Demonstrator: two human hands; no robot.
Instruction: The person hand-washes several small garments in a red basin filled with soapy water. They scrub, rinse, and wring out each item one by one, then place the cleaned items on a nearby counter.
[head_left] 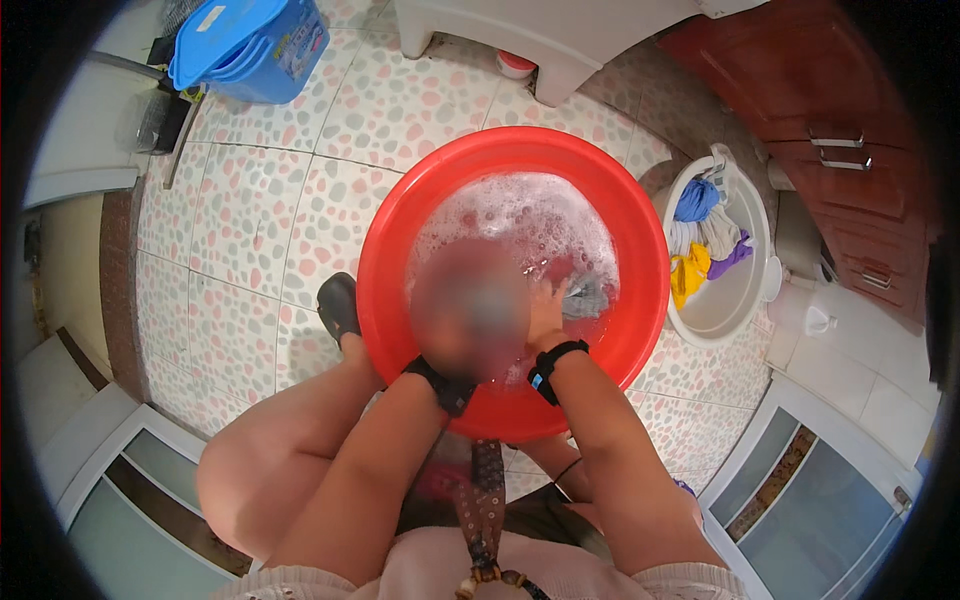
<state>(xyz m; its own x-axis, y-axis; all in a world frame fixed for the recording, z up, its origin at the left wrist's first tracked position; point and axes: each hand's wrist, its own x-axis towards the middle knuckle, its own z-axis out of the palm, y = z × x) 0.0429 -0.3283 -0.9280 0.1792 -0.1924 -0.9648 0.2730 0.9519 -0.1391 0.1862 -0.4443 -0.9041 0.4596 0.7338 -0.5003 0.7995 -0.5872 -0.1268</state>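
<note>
A large red plastic basin (pixel 393 210) of foamy water stands in front of me on the floor, with both my hands in it. My right hand (pixel 543 315) is bent down at the water, closed on the left edge of a wet grey cloth (pixel 590 298). To its left, my left hand (pixel 450 335) is covered by a blurred patch, so its fingers and anything in them cannot be made out. White suds (pixel 515 205) float over the far half of the basin. Dark bands circle both wrists.
Right of the basin, a white tub (pixel 727 300) holds blue, yellow, purple and pale clothes. A blue lidded bucket (pixel 275 60) stands at the far left. Dark red cabinets (pixel 840 190) line the right side. My knee and shoe (pixel 340 303) flank the basin's left.
</note>
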